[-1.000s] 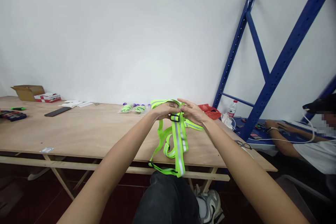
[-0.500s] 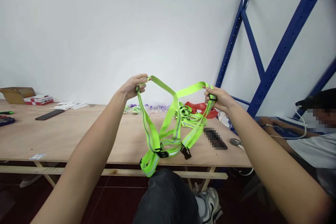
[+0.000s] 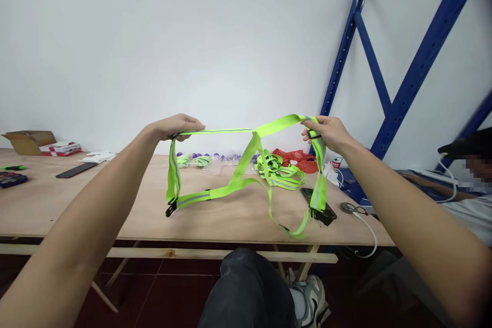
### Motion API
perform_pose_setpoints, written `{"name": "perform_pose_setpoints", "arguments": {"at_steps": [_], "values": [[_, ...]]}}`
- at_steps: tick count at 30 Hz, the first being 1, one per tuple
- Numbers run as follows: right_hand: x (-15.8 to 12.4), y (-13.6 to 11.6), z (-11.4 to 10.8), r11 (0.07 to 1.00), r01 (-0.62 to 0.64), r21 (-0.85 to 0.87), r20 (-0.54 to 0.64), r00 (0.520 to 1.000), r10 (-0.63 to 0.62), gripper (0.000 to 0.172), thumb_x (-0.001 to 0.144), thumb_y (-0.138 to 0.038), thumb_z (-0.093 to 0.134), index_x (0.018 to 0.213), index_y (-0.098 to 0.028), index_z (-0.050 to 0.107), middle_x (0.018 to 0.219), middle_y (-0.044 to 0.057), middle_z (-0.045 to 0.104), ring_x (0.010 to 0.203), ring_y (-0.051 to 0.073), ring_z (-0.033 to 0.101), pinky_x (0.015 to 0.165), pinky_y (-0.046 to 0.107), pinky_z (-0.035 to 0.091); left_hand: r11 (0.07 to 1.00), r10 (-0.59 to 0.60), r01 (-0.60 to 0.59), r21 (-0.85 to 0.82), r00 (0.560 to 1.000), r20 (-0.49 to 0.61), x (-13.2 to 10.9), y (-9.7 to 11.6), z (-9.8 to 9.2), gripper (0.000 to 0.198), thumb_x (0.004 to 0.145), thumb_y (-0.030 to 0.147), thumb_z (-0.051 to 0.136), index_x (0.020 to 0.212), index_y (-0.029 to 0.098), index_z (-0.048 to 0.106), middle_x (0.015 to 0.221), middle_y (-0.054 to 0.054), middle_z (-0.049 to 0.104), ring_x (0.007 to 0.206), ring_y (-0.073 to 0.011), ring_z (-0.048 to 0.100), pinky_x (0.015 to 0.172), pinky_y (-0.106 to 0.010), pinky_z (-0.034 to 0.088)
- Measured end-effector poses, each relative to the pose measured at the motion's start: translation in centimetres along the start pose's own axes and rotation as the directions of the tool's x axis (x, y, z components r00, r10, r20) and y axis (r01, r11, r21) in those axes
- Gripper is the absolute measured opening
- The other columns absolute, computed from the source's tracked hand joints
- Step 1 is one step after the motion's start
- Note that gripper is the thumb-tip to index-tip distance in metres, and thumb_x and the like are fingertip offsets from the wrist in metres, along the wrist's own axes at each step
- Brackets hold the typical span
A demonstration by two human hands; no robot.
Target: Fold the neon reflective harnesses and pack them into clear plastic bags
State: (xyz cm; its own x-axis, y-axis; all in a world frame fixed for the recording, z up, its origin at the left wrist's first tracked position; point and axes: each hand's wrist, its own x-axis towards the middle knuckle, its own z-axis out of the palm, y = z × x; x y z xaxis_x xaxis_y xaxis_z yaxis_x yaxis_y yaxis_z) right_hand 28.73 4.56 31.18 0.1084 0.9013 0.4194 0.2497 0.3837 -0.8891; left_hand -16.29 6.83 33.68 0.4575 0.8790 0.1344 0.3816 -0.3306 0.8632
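Observation:
A neon-green reflective harness [image 3: 243, 163] with grey stripes hangs spread in the air between my hands, above the near part of the table. My left hand [image 3: 177, 125] is closed round its left shoulder strap, close to a black slider. On the other side, my right hand [image 3: 326, 130] pinches the right shoulder strap by another black slider. From the left strap dangles an unfastened black buckle [image 3: 171, 208]. The right strap ends in black buckle parts [image 3: 317, 213] that hang in front of a dark phone. One waist strap droops in a loop near the table edge.
More green straps [image 3: 282, 171] lie in a pile on the wooden table [image 3: 134, 215], with a red bag [image 3: 295, 160] behind. Bagged straps [image 3: 192, 160] sit along the wall. Blue rack posts [image 3: 407, 61] and a seated person [image 3: 471, 205] are at the right.
My hands have moved apart, mostly the left hand to the left. The harness has gone from a bunched hang to a wide spread, its buckle ends now well separated.

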Motion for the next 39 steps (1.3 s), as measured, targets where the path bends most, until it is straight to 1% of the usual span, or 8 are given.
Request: {"name": "perform_pose_setpoints", "arguments": {"at_steps": [5,11,18,23,28,31,35,39], "values": [[0.6,0.7,-0.8,0.987,0.001,-0.161,-0.104,0.994,-0.018,0.032,0.073,-0.046,0.082,0.073,-0.018,0.066,0.061,0.007,0.068,0.048,0.016,0.062,0.044,0.028,0.052,0.994,-0.024,0.022,-0.104,0.999,-0.021,-1.8,-0.4,-2.1,0.024,0.065,0.030,0.083,0.083,0.019,0.072,0.043,0.005,0.037,0.034,-0.0073,0.033,0.033,-0.022,0.025],[1.3,1.8,-1.2,0.909,0.009,-0.416,-0.059,0.998,-0.037,0.045,0.061,-0.057,0.085,0.059,-0.018,0.062,0.045,-0.002,0.055,0.041,0.009,0.048,0.037,0.022,0.035,0.875,0.231,-0.300,-0.380,0.949,-0.216,-3.1,-0.9,-3.4,0.021,0.074,0.033,0.078,0.090,0.022,0.068,0.050,0.007,0.040,0.034,-0.0023,0.030,0.036,-0.017,0.026],[1.0,2.7,0.1,0.970,-0.205,-0.130,0.257,0.938,0.232,0.053,0.063,-0.061,0.083,0.059,-0.023,0.046,0.044,-0.008,0.036,0.039,0.008,0.034,0.037,0.025,0.033,0.863,0.234,-0.377,-0.337,0.888,-0.395,-2.2,-0.4,-2.2,0.017,0.079,0.026,0.072,0.093,0.019,0.068,0.072,-0.002,0.065,0.040,-0.0038,0.041,0.038,-0.021,0.034],[0.3,2.7,0.7,0.959,-0.279,-0.045,0.399,0.875,0.273,0.056,0.070,-0.061,0.079,0.060,-0.025,0.037,0.045,-0.011,0.028,0.040,0.006,0.022,0.041,0.027,0.037,0.844,0.232,-0.421,-0.332,0.844,-0.483,-1.7,-0.8,-1.8,0.025,0.077,0.027,0.073,0.100,0.019,0.068,0.086,-0.006,0.070,0.047,-0.0061,0.052,0.046,-0.022,0.045],[-0.5,1.3,0.2,0.951,-0.310,0.001,0.512,0.817,0.266,0.038,0.068,-0.047,0.084,0.085,-0.021,0.062,0.048,-0.012,0.032,0.041,0.008,0.032,0.048,0.027,0.042,0.843,0.246,-0.437,-0.313,0.832,-0.498,-2.3,-1.2,-1.9,0.028,0.075,0.026,0.073,0.102,0.019,0.069,0.092,-0.008,0.072,0.055,-0.0094,0.058,0.055,-0.024,0.052],[-0.5,0.5,-0.4,0.949,-0.313,-0.033,0.533,0.798,0.282,0.046,0.061,-0.034,0.089,0.100,-0.022,0.067,0.053,-0.008,0.047,0.048,0.011,0.048,0.051,0.028,0.045,0.848,0.245,-0.434,-0.303,0.830,-0.501,-2.8,-1.4,-2.3,0.026,0.073,0.024,0.073,0.098,0.019,0.071,0.089,-0.007,0.071,0.054,-0.0099,0.057,0.054,-0.025,0.052],[0.2,0.5,-0.3,0.966,-0.216,-0.141,0.401,0.880,0.255,0.042,0.056,-0.026,0.091,0.093,-0.021,0.071,0.065,-0.001,0.061,0.056,0.014,0.057,0.051,0.028,0.049,0.890,0.195,-0.358,-0.282,0.858,-0.475,-3.0,-1.8,-2.7,0.015,0.069,0.022,0.074,0.082,0.017,0.070,0.073,-0.004,0.065,0.048,-0.0092,0.053,0.047,-0.024,0.047],[1.0,1.3,1.0,0.991,0.012,-0.130,0.200,0.980,0.014,0.036,0.055,-0.026,0.092,0.084,-0.019,0.072,0.071,0.000,0.062,0.065,0.013,0.058,0.064,0.029,0.055,0.962,0.082,-0.166,-0.215,0.933,-0.351,-3.0,-1.7,-2.2,0.013,0.070,0.026,0.077,0.074,0.017,0.068,0.054,0.000,0.050,0.041,-0.0092,0.047,0.039,-0.023,0.040]]}}
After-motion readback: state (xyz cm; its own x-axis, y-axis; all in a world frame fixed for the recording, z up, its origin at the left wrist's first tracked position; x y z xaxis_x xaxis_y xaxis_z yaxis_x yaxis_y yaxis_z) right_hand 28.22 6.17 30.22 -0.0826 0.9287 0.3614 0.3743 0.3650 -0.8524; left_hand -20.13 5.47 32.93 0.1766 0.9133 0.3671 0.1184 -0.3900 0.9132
